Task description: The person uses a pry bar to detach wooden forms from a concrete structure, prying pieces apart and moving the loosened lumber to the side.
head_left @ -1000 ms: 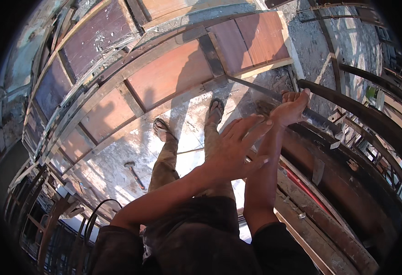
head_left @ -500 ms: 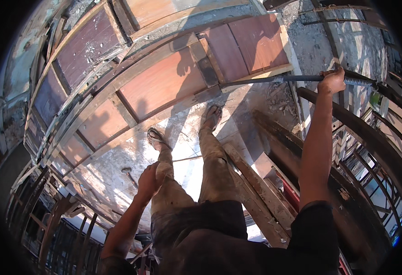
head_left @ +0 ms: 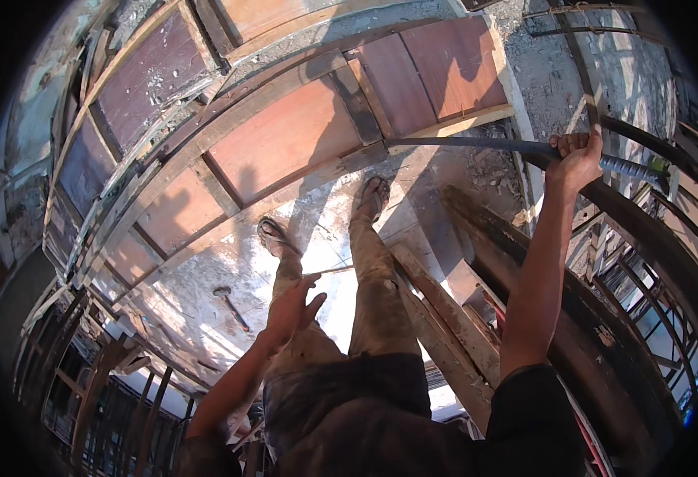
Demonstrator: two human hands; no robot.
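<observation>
Left hand [head_left: 291,308] shifted right, fingers parted; right hand [head_left: 578,165] clamped on long grey metal bar [head_left: 484,144]; short dark hammer [head_left: 233,310] left, brown wooden planks [head_left: 448,312] right, orange-brown flat panel [head_left: 285,143] far.

hammer [head_left: 233,310] left (on floor [head_left: 186,288]), bar [head_left: 484,145] right

We count one left hand [head_left: 289,312] at lower centre, one right hand [head_left: 576,165] at upper right, one dark bar [head_left: 484,144] there too, one hammer [head_left: 232,308] at lower left, two feet [head_left: 276,237] near centre.
</observation>
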